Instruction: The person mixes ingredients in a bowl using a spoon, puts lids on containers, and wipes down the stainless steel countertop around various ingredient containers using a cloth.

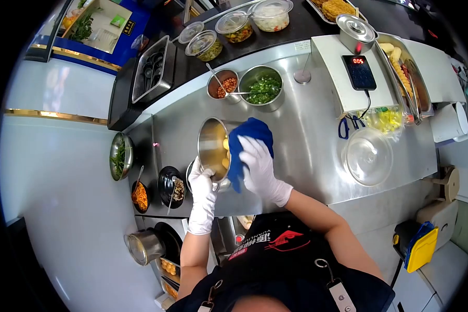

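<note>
From my feed: white disposable glove on left hand (202, 188), cuff reaching partway up the forearm, same white glove on right hand (260, 167), forearms bare above the cuffs, black apron with red-and-white printed logo on chest, grey straps with metal ring and clip fittings

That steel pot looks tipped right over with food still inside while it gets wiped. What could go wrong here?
The tilted round steel pot still holds yellow food chunks; they might slide onto the steel counter. The gloved left hand grips only its lower rim, so it could slip. The blue cloth under the gloved right hand might touch the food.
</note>
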A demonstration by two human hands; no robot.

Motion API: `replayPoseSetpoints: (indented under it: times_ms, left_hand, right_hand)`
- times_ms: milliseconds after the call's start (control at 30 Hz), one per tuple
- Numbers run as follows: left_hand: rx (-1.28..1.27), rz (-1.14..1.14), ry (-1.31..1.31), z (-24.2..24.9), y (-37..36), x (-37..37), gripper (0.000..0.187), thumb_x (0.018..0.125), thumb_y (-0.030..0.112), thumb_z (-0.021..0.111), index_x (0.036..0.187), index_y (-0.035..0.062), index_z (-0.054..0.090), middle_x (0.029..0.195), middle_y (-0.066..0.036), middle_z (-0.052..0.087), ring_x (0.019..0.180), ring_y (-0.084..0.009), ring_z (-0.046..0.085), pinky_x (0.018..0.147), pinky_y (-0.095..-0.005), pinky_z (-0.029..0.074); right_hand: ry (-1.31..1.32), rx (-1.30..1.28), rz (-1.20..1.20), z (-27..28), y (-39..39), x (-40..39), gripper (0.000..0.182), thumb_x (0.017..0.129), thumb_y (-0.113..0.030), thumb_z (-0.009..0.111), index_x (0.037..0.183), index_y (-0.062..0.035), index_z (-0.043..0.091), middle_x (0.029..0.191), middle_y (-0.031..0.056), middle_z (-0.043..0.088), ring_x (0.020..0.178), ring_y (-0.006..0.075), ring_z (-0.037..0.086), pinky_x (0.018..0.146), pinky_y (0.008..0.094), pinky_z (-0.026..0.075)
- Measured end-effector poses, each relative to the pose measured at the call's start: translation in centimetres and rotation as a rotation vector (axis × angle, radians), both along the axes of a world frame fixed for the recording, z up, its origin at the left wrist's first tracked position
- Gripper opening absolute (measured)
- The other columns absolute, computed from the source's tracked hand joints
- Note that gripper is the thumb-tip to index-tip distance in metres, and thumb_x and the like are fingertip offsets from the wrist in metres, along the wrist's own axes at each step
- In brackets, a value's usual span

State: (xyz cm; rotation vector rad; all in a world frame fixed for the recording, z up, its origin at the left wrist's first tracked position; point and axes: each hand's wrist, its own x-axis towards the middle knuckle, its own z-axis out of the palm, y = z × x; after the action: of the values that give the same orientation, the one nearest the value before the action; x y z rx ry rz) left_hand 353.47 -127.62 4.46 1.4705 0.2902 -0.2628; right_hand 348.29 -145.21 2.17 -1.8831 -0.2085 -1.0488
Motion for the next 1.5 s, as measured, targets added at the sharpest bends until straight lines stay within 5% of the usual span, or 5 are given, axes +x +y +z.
replayPoseSetpoints:
  times_ms: [300,900,1100,1300,1500]
  left_hand:
    - [-0.038,-0.261,-0.044,3.2,0.7,-0.6,0.057,0.074,-0.015,0.045,0.13,-0.0052,0.049,0.12,-0.012,0.061,0.105,-0.0186,0.061,0.092,-0.0272,0.046]
    - [0.084,-0.247,-0.238,-0.3,-0.2,1.8,0.058,0.077,-0.02,0.043,0.134,-0.0081,0.043,0.123,-0.012,0.059,0.108,-0.0156,0.058,0.095,-0.0242,0.042]
    - [0.201,-0.245,-0.275,-1.8,0.9,3.0,0.056,0.077,-0.02,0.043,0.131,-0.0093,0.045,0.122,-0.013,0.059,0.107,-0.0155,0.057,0.095,-0.0252,0.042]
    - [0.07,-0.174,-0.176,-2.5,2.6,4.1,0.057,0.075,-0.017,0.043,0.131,-0.0101,0.045,0.125,-0.016,0.057,0.11,-0.0204,0.058,0.097,-0.0276,0.043]
    - [0.011,0.008,-0.127,-1.4,8.0,5.4,0.056,0.077,-0.015,0.046,0.132,-0.0057,0.047,0.123,-0.014,0.059,0.106,-0.021,0.06,0.093,-0.0284,0.047]
  right_hand:
    - [0.596,0.776,1.149,2.4,-7.5,6.3,0.037,0.086,-0.008,0.052,0.122,0.0009,0.053,0.11,0.003,0.061,0.1,0.0089,0.054,0.094,0.0277,0.044]
    - [0.741,1.148,0.84,-5.1,-1.6,-0.1,0.031,0.091,-0.005,0.053,0.121,-0.0023,0.055,0.118,0.0058,0.06,0.103,0.0152,0.06,0.087,0.0316,0.05]
    - [0.651,2.138,1.036,-6.2,-3.7,-0.2,0.049,0.097,-0.029,0.032,0.139,-0.003,0.036,0.136,0.0161,0.047,0.125,0.0327,0.045,0.109,0.0464,0.032]
    - [0.532,1.889,0.812,-6.7,-9.4,-0.4,0.041,0.096,-0.02,0.039,0.127,0.0051,0.048,0.125,0.0165,0.056,0.115,0.0252,0.055,0.104,0.0365,0.04]
    - [0.841,0.027,-0.409,-15.0,-10.4,1.7,0.058,0.087,-0.034,0.057,0.132,0.0002,0.046,0.134,0.0244,0.045,0.129,0.0359,0.04,0.106,0.0486,0.028]
